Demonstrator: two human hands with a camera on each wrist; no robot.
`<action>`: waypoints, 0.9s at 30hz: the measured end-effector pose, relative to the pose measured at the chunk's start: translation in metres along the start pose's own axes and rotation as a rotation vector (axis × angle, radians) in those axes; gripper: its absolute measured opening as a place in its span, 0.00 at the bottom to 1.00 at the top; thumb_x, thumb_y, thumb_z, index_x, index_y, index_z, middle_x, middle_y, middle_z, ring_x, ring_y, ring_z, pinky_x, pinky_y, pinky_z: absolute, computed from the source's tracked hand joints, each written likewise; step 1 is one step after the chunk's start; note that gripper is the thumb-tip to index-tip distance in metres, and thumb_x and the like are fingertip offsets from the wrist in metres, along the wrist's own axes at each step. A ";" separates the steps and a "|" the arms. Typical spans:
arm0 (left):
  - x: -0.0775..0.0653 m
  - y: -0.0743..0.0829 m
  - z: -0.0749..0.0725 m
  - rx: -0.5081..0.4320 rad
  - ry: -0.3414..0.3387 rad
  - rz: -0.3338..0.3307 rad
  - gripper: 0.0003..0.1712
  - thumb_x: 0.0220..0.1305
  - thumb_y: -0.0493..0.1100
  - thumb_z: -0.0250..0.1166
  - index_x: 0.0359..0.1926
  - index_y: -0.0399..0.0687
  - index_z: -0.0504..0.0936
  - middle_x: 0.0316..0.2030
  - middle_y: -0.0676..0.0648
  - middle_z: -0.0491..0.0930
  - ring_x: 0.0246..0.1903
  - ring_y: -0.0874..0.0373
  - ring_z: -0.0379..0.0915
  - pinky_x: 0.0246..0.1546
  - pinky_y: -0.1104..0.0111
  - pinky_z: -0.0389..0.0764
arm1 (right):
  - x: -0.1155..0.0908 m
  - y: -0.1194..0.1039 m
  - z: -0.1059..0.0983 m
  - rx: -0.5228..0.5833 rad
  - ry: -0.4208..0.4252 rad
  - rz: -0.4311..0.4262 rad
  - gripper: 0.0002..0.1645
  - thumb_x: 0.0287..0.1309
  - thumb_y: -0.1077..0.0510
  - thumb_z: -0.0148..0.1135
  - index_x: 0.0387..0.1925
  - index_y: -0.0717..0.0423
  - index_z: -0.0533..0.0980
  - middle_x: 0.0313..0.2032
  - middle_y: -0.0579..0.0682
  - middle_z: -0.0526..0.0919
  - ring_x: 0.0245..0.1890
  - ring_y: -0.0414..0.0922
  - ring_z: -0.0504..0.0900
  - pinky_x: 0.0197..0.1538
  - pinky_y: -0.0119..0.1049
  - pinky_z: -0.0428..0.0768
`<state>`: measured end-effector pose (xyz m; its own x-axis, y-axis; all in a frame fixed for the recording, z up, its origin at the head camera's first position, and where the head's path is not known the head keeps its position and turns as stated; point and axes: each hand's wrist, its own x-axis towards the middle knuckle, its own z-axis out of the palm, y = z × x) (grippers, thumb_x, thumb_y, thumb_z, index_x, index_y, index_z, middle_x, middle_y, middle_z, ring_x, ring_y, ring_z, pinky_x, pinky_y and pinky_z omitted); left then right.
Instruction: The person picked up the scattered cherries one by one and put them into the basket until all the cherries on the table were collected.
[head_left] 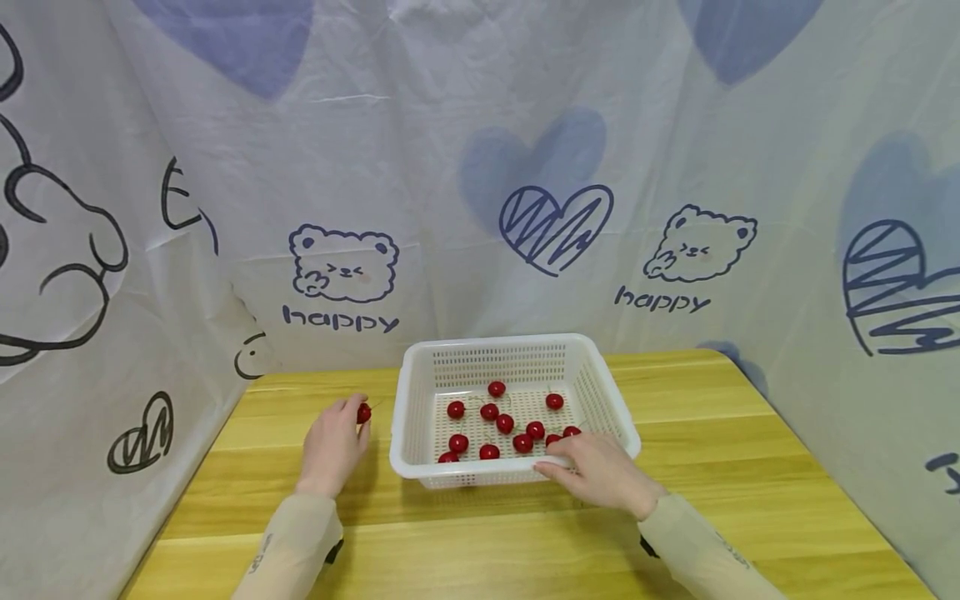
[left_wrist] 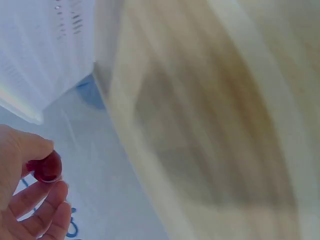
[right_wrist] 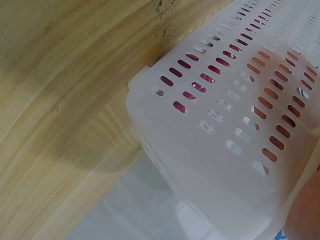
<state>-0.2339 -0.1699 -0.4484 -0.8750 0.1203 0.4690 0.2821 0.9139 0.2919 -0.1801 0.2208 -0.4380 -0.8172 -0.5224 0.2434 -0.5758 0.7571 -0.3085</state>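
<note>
A white perforated plastic basket point(head_left: 408, 417) stands on the wooden table with several red cherries point(head_left: 505, 423) spread over its floor. To the left of the basket, my left hand point(head_left: 333, 442) pinches one cherry point(left_wrist: 48, 167) between thumb and fingers; its thin stem points right in the head view. My right hand point(head_left: 600, 471) grips the basket's near rim toward its right end, thumb outside and fingers reaching over into the basket. Close by those fingers lie a few cherries, partly hidden. Through the slots of the basket wall point(right_wrist: 200, 150), red fruit and fingers show in the right wrist view.
The wooden table point(head_left: 480, 542) runs up to a white cloth backdrop point(head_left: 442, 275) printed with hearts, bears and the word happy. More cloth hangs along the left and right sides. Bare tabletop point(head_left: 697, 433) shows right of the basket.
</note>
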 end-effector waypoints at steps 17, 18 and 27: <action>0.022 0.043 -0.015 -0.017 0.109 0.092 0.19 0.58 0.41 0.73 0.48 0.37 0.81 0.42 0.38 0.87 0.39 0.43 0.81 0.41 0.53 0.85 | 0.000 0.001 0.000 -0.007 0.005 -0.001 0.25 0.70 0.35 0.53 0.18 0.36 0.71 0.14 0.31 0.64 0.17 0.30 0.61 0.24 0.24 0.63; 0.023 0.047 -0.015 -0.015 0.109 0.101 0.19 0.58 0.42 0.74 0.47 0.38 0.81 0.41 0.39 0.86 0.38 0.44 0.81 0.39 0.54 0.84 | 0.000 0.001 0.000 -0.006 0.006 -0.002 0.24 0.70 0.35 0.53 0.18 0.36 0.71 0.14 0.31 0.64 0.17 0.30 0.61 0.24 0.24 0.63; 0.026 0.071 -0.012 -0.093 0.080 0.094 0.10 0.58 0.38 0.72 0.40 0.40 0.82 0.37 0.41 0.85 0.35 0.49 0.79 0.37 0.57 0.83 | 0.000 0.001 0.001 -0.005 0.010 -0.008 0.25 0.70 0.35 0.53 0.18 0.36 0.70 0.14 0.31 0.63 0.17 0.30 0.60 0.24 0.24 0.63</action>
<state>-0.2319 -0.1070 -0.4051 -0.8097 0.1687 0.5620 0.3998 0.8597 0.3180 -0.1807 0.2212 -0.4393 -0.8124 -0.5243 0.2552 -0.5820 0.7551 -0.3017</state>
